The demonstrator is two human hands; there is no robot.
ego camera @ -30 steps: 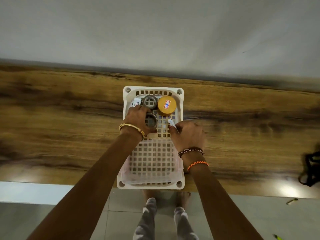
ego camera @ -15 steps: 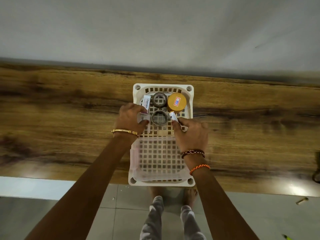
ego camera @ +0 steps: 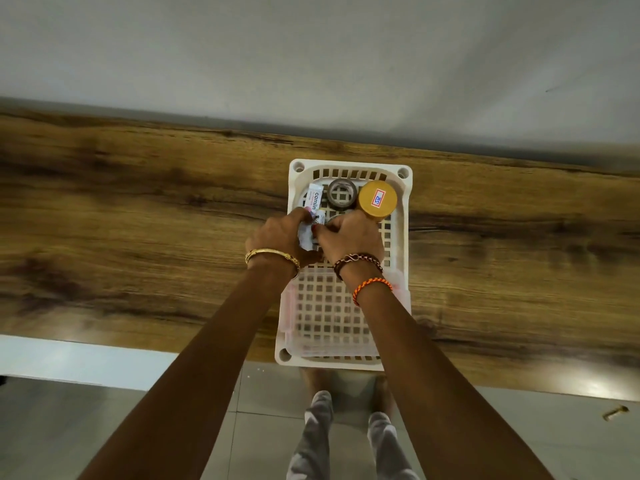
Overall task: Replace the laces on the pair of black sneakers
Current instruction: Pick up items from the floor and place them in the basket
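A wooden desk [ego camera: 138,237] runs across the view, its far edge against a pale wall [ego camera: 311,64]. A white slatted basket [ego camera: 405,258] sits on it toward the near edge, its near rim hanging slightly past that edge.

The left hand [ego camera: 277,237], with a gold bangle [ego camera: 272,255] at the wrist, reaches over the basket's left wall; its fingers are curled around a small white packet [ego camera: 305,235]. Beside it in the far-left corner of the basket lies a white tube [ego camera: 314,199] printed "camlin".

The right hand [ego camera: 349,239], with a brown braided band [ego camera: 356,260] and an orange cord [ego camera: 371,287] on the wrist, meets the left one, its fingers bent and pinching the same packet. Along the basket's far edge stand a tape roll [ego camera: 342,194] and, further right, a yellow-lidded jar [ego camera: 377,200].

No black sneakers or laces are in view.
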